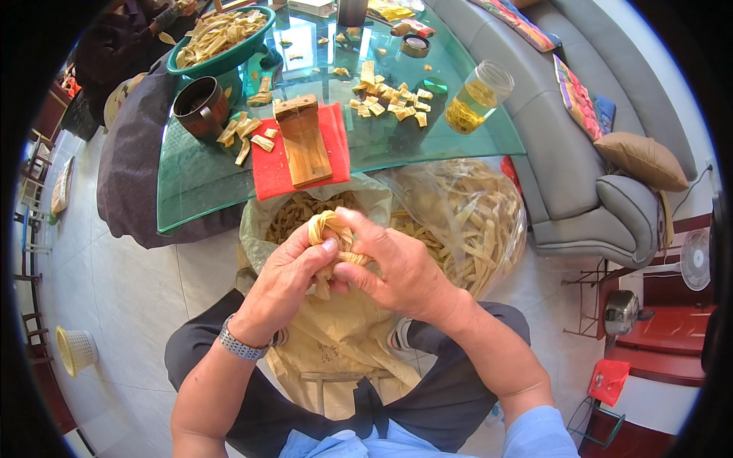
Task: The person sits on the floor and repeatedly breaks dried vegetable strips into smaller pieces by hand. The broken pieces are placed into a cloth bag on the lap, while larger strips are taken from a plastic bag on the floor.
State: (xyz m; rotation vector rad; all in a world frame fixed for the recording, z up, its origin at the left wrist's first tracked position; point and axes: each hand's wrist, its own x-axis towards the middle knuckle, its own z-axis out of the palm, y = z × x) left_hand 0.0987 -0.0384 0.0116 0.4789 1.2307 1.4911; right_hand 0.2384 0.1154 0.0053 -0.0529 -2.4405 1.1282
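Observation:
Between my two hands is a pale yellow dried strip [324,221], bent into a loop with its ends crossing like a loose knot. My left hand [292,263] pinches the loop's left side, its thumb on the strip. From the right, my right hand [405,271] grips the crossing end with curled fingers and thumb. A short tail of the strip hangs below the fingers. Directly beyond my hands a pale woven sack [253,233] stands open with brown curled pieces inside. To its right sits a clear plastic bag [489,221] full of long tan strips.
The glass table [191,183] carries a wooden slicer-like block [305,149] on red cloth [267,175], a dark mug [200,107], cut pieces [397,95], a jar of yellowish liquid [477,99] and a green basket of strips [183,65]. A grey sofa [557,160] stands right. Another person [107,53] works far left.

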